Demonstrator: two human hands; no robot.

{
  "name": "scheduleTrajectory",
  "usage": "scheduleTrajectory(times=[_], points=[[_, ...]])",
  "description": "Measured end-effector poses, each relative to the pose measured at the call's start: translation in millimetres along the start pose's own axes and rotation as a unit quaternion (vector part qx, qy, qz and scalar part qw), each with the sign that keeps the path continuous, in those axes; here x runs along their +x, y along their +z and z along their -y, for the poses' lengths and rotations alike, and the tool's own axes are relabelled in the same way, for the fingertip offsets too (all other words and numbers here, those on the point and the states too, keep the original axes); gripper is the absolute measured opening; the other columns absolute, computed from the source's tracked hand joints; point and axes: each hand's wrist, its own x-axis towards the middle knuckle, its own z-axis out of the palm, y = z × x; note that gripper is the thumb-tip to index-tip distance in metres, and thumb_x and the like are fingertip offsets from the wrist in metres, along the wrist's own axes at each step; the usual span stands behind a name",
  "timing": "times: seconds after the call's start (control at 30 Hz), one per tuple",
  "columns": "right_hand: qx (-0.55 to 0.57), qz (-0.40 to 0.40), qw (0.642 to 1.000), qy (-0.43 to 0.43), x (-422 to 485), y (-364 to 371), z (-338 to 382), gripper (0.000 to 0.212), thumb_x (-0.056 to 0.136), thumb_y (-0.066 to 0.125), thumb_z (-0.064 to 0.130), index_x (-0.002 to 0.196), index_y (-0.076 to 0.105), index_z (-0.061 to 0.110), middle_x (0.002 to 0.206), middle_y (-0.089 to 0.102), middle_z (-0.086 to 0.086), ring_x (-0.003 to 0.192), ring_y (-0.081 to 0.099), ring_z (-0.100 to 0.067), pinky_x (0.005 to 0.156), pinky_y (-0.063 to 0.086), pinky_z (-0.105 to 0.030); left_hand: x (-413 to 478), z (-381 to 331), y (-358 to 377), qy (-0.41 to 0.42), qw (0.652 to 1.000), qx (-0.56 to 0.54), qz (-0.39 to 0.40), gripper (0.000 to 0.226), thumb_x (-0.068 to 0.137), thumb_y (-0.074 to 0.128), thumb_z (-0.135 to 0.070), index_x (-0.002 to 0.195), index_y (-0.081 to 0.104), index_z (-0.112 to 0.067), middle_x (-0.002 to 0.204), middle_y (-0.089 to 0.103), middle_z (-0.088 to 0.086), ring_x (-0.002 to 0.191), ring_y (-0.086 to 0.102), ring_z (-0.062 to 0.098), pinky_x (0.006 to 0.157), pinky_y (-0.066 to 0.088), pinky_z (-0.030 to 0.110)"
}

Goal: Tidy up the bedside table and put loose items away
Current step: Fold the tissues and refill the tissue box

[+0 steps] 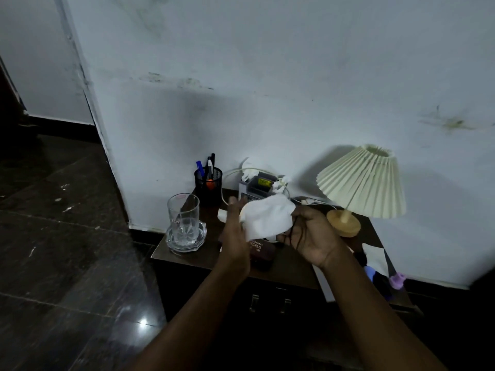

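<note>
A dark wooden bedside table (187, 259) stands against the white wall. Above its middle, a crumpled white tissue (267, 218) is held between both hands. My left hand (235, 231) presses its left edge with straight fingers. My right hand (313, 236) grips its right side, palm turned up. Under the hands lies a dark maroon glasses case (261, 251) with pale lettering. Another bit of white tissue (221, 215) lies on the table behind my left hand.
A glass (183, 215) stands in a clear dish (186, 236) at the table's left. Behind are a black mesh pen holder (208, 183), a tissue box (258, 187) with a white cable, and a pleated lamp (361, 183). Paper (375, 257) and purple items (396, 279) lie at the right.
</note>
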Motion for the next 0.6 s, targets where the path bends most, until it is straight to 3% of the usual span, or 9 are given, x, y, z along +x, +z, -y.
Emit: scheduleTrajectory(times=[0.07, 0.1, 0.2, 0.27, 0.33, 0.43, 0.5, 0.57, 0.6], points=[[0.005, -0.011, 1.000, 0.001, -6, -4, -9, 0.028, 0.094, 0.053, 0.018, 0.103, 0.076, 0.007, 0.090, 0.072, -0.014, 0.069, 0.066, -0.025, 0.069, 0.053, -0.036, 4, -3, -1, -0.093, 0.993, -0.073, -0.002, 0.085, 0.079, 0.059, -0.078, 0.126, 0.067, -0.008, 0.124, 0.071, 0.019, 0.116, 0.068, 0.039, 0.097, 0.053, 0.056], [-0.001, -0.031, 1.000, -0.005, -8, -6, -13, 0.027, 0.095, 0.053, 0.018, 0.097, 0.078, 0.008, 0.083, 0.071, -0.012, 0.065, 0.064, -0.022, 0.065, 0.051, -0.034, 6, -2, -5, -0.114, 0.991, -0.063, -0.009, 0.075, 0.084, 0.062, -0.070, 0.123, 0.068, -0.006, 0.121, 0.073, 0.020, 0.113, 0.069, 0.040, 0.097, 0.052, 0.058], [-0.091, -0.089, 0.991, -0.035, -9, -10, -19, 0.022, 0.096, 0.054, 0.017, 0.095, 0.076, 0.011, 0.077, 0.069, -0.006, 0.064, 0.060, -0.019, 0.056, 0.048, -0.029, 8, 1, -15, -0.103, 0.994, 0.024, -0.009, 0.022, 0.093, 0.070, -0.013, 0.113, 0.067, -0.006, 0.114, 0.073, 0.019, 0.096, 0.072, 0.032, 0.079, 0.061, 0.044], [-0.137, -0.104, 0.983, -0.066, -8, -15, -21, 0.018, 0.098, 0.055, 0.011, 0.096, 0.073, 0.011, 0.088, 0.070, -0.009, 0.075, 0.062, -0.023, 0.055, 0.050, -0.030, 11, 1, -26, -0.097, 0.995, 0.016, -0.025, 0.034, 0.086, 0.067, 0.008, 0.117, 0.066, -0.007, 0.112, 0.073, 0.019, 0.094, 0.070, 0.035, 0.072, 0.061, 0.043], [-0.141, -0.117, 0.979, -0.092, -7, -16, -21, 0.019, 0.101, 0.055, 0.010, 0.093, 0.072, 0.012, 0.091, 0.071, -0.010, 0.078, 0.064, -0.025, 0.054, 0.051, -0.031, 15, -4, -35, -0.069, 0.996, -0.005, -0.050, 0.048, 0.081, 0.064, 0.017, 0.119, 0.066, -0.011, 0.113, 0.073, 0.018, 0.099, 0.068, 0.039, 0.076, 0.058, 0.051], [-0.124, -0.079, 0.985, -0.090, -7, -10, -25, 0.020, 0.104, 0.057, 0.023, 0.103, 0.074, 0.012, 0.093, 0.074, -0.013, 0.075, 0.069, -0.026, 0.058, 0.054, -0.035, 14, -8, -40, -0.014, 0.997, 0.060, -0.054, 0.045, 0.082, 0.060, 0.018, 0.111, 0.066, -0.016, 0.117, 0.070, 0.013, 0.105, 0.064, 0.039, 0.074, 0.055, 0.052], [-0.160, -0.062, 0.981, -0.092, -7, -7, -29, 0.017, 0.101, 0.062, 0.021, 0.106, 0.075, 0.011, 0.098, 0.073, -0.014, 0.078, 0.066, -0.027, 0.059, 0.054, -0.037, 10, -6, -41, -0.008, 0.994, 0.095, -0.056, 0.033, 0.088, 0.062, 0.009, 0.109, 0.068, -0.016, 0.115, 0.071, 0.016, 0.102, 0.067, 0.039, 0.076, 0.058, 0.057], [-0.212, -0.071, 0.969, -0.109, -6, -6, -33, 0.014, 0.099, 0.066, 0.019, 0.104, 0.075, 0.010, 0.096, 0.073, -0.012, 0.076, 0.064, -0.025, 0.054, 0.053, -0.035, 11, -3, -45, -0.029, 0.993, 0.075, -0.091, 0.022, 0.092, 0.065, -0.002, 0.112, 0.069, -0.012, 0.111, 0.074, 0.018, 0.100, 0.071, 0.038, 0.080, 0.060, 0.057], [-0.224, -0.083, 0.964, -0.114, -7, -5, -32, 0.016, 0.100, 0.065, 0.022, 0.102, 0.075, 0.010, 0.093, 0.073, -0.012, 0.073, 0.065, -0.024, 0.053, 0.052, -0.034, 11, -3, -48, -0.045, 0.991, 0.048, -0.119, 0.023, 0.093, 0.066, -0.006, 0.116, 0.067, -0.010, 0.112, 0.074, 0.018, 0.098, 0.071, 0.039, 0.074, 0.062, 0.054]])
